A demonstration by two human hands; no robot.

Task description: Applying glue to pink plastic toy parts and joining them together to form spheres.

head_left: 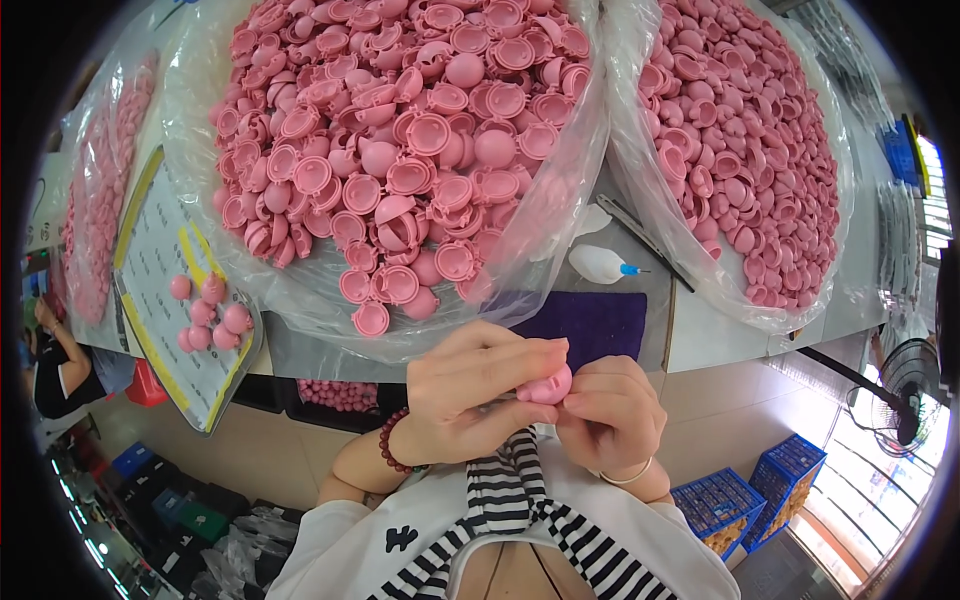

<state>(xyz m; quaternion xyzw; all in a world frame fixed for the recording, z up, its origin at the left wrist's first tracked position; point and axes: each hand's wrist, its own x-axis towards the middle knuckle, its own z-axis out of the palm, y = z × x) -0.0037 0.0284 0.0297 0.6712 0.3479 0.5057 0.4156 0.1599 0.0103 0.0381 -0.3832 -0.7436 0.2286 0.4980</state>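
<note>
Both of my hands meet over the near edge of the table around one small pink plastic ball (pixel 549 386). My left hand (pixel 465 390), with a dark red bead bracelet at the wrist, pinches it between thumb and fingers. My right hand (pixel 615 415) is closed on the ball's right side with thumb and fingertips. A small opening or tab shows on the ball's top; the fingers cover much of the rest. Just beyond lies a dark purple cloth (pixel 590 325). A white squeeze bottle with a blue tip (pixel 597 264) rests behind the cloth.
A clear bag of pink half-shell pieces (pixel 400 170) spreads across the far table, with another such bag (pixel 745 150) to its right. At left, several pink balls (pixel 212 312) sit on a yellow-taped board (pixel 190 385). Blue crates (pixel 715 500) and a fan (pixel 905 390) stand at right.
</note>
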